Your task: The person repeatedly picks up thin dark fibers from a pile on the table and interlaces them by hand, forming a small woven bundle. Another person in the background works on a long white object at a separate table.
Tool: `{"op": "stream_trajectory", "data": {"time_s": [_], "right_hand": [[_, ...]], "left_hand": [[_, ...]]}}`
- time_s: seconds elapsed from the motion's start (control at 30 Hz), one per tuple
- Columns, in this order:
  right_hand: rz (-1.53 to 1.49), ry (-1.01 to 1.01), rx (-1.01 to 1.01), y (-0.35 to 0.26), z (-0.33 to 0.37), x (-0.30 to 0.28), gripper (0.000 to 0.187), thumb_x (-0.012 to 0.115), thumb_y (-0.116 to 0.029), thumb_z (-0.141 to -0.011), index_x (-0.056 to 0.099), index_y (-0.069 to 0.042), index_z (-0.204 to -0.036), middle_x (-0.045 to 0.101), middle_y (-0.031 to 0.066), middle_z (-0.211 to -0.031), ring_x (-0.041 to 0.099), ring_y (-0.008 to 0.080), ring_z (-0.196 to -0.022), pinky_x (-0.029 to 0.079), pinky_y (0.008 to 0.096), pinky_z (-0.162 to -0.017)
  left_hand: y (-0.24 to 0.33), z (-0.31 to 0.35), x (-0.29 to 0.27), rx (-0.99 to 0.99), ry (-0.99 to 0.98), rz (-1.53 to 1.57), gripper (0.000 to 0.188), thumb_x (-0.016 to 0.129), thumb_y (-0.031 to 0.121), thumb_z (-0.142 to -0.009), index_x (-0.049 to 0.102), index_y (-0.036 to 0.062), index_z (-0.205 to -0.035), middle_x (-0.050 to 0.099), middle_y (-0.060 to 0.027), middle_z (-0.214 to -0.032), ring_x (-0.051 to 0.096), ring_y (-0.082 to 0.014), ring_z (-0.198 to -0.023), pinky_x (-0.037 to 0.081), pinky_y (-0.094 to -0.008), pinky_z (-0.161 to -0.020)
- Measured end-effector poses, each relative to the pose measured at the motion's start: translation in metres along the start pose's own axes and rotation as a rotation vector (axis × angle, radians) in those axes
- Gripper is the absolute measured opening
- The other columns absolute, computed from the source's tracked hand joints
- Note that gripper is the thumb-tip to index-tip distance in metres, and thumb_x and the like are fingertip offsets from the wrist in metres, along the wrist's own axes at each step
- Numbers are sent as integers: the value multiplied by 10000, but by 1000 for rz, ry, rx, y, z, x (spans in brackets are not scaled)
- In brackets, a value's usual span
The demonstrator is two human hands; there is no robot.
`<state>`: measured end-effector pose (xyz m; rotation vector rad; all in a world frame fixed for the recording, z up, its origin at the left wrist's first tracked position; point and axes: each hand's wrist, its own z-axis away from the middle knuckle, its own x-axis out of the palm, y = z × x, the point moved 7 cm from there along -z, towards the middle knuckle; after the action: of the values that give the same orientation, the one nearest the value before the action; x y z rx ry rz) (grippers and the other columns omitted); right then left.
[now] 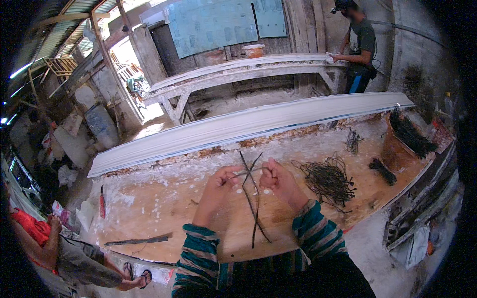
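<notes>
Both my hands are raised over the middle of the wooden table (164, 198), facing each other. My left hand (222, 183) pinches one side of a thin dark strand (258, 169), and my right hand (279, 181) has its fingers closed on the other side. Between them the strand meets a pair of long, thin dark strips (256, 217) that cross each other, their lower ends pointing toward me. Whether the strand is looped or knotted there is too small to tell. Right of my right hand lies a tangled pile of dark strands (325, 181).
A long white moulding (248, 124) borders the table's far side. At right stand a brown bucket (397, 146) of dark strands and a small bundle (382, 171). Dark strips (139, 240) and a red-handled tool (102, 202) lie left. One person (360, 49) works at the far bench; another (39, 238) sits lower left.
</notes>
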<state>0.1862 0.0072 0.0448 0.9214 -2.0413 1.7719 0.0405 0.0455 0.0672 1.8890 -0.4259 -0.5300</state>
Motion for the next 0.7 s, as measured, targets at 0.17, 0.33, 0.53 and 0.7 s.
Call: {"op": "stream_trajectory", "data": {"time_s": [0.17, 0.33, 0.53, 0.7], "right_hand": [[-225, 55, -84, -16, -2, -15, 228, 413, -273, -897, 457, -119, -734, 310, -44, -538, 324, 104, -508, 361, 264, -597], [-294, 98, -193, -22, -4, -38, 167, 436, -262, -890, 509, -113, -901, 398, -43, -577, 424, 107, -576, 399, 278, -639], [-281, 295, -367, -35, 0, -65, 196, 473, -239, -878, 492, -102, -1016, 489, -38, -680, 480, 94, -627, 431, 267, -644], [-282, 283, -485, -50, 6, -65, 281, 484, -200, -876, 439, -78, -1125, 540, -33, -729, 507, 89, -635, 440, 247, -636]], "left_hand": [[-24, 6, -38, -131, 175, -26, 206, 546, 157, -833, 570, 67, -1016, 551, 33, -721, 407, -27, -555, 331, -182, -487], [-47, 11, -63, -152, 287, -78, 169, 569, 183, -820, 618, 61, -926, 561, 37, -712, 404, -25, -561, 324, -179, -489], [-71, 8, -70, -126, 294, -256, 158, 587, 161, -799, 629, 20, -858, 586, -6, -721, 488, -86, -619, 396, -222, -571], [-91, 11, -75, -71, 261, -356, 161, 599, 132, -778, 617, -1, -865, 607, -67, -727, 529, -131, -646, 420, -258, -615]]}}
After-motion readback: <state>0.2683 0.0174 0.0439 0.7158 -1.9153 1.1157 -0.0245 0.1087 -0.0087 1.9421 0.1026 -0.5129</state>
